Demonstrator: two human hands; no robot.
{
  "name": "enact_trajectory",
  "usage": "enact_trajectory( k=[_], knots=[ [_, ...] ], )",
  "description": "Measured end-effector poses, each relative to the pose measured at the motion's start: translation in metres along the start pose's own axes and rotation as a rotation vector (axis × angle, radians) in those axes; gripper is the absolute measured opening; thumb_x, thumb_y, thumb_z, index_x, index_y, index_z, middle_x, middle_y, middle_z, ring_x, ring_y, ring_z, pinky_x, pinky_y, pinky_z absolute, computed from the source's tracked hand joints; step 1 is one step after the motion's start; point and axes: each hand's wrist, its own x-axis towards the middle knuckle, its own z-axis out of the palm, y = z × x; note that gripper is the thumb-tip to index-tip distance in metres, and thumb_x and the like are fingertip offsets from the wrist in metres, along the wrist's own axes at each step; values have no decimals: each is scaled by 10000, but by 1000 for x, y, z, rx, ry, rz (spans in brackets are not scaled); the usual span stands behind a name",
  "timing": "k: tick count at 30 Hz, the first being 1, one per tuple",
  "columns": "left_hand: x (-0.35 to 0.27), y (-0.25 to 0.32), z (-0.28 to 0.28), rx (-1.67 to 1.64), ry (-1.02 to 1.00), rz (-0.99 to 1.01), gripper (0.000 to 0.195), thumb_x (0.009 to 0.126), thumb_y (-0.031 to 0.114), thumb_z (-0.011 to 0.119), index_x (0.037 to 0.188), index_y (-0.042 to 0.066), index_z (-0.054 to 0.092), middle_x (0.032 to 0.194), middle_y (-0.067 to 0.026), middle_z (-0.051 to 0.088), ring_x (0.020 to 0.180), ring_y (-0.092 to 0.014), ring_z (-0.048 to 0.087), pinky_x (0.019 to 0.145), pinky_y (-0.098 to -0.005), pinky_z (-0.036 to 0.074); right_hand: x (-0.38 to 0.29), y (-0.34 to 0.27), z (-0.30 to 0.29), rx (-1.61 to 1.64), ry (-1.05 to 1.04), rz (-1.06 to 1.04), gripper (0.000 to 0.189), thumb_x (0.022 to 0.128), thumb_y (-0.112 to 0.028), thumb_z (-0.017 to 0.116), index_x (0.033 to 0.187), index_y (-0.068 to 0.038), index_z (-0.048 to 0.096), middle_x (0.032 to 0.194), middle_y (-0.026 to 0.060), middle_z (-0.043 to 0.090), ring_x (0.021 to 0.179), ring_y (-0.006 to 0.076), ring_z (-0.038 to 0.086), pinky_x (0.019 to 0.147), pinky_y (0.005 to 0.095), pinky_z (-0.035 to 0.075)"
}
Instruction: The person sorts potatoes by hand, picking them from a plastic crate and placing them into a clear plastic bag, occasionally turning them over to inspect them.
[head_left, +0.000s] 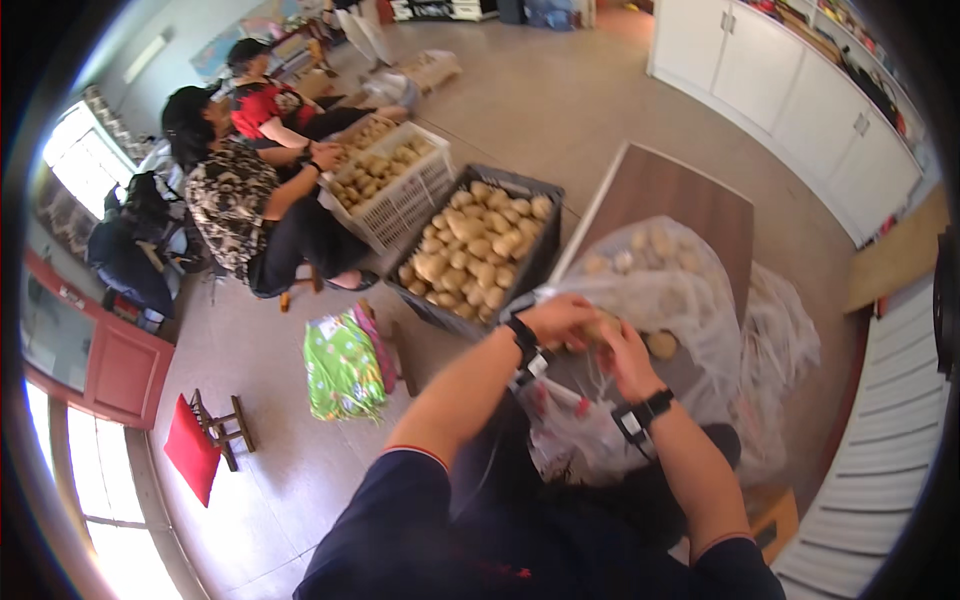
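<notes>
My left hand (559, 319) and my right hand (628, 364) meet over my lap, their fingers around a pale brown potato (604, 325). The fingers cover much of it. Just right of my right hand, another potato (661, 344) lies at the mouth of a clear plastic bag (694, 296). More potatoes (660, 244) show through the film at the bag's far end. Below my hands is crumpled plastic film (574, 442). Ahead and left of my left hand stands a black plastic crate (555, 225) heaped with potatoes (469, 251).
A brown-topped low table (675, 187) is under the bag. Two seated people work at a white crate (397, 210) of potatoes; one person's hand (326, 156) is over it. A green patterned cloth (345, 367) and a stool with a red cushion (191, 450) are on the left. White cabinets (757, 67) line the far right.
</notes>
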Motion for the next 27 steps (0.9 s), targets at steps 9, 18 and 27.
enact_trajectory(
  k=[9,18,27],
  knots=[
    [7,-1,4,-180,-166,-20,386,936,297,623,1162,-7,550,1040,-127,643,841,-210,668,684,-314,568,-2,-6,-2,-72,27,22,339,959,-420,570,1090,-109,545,835,5,586,668,99,541,567,246,419],
    [11,3,-35,-462,153,144,297,952,258,607,1124,16,594,1038,-101,651,835,-211,647,725,-329,570,2,31,-38,-153,101,89,342,970,-403,540,1084,-82,561,844,20,600,646,114,555,546,265,425],
    [22,-21,-109,-785,572,342,342,968,234,579,1224,15,518,1156,-144,600,964,-268,602,721,-379,573,-3,62,-92,-335,216,114,268,945,-292,579,1078,-59,576,845,29,601,608,111,555,506,258,426]
  ],
)
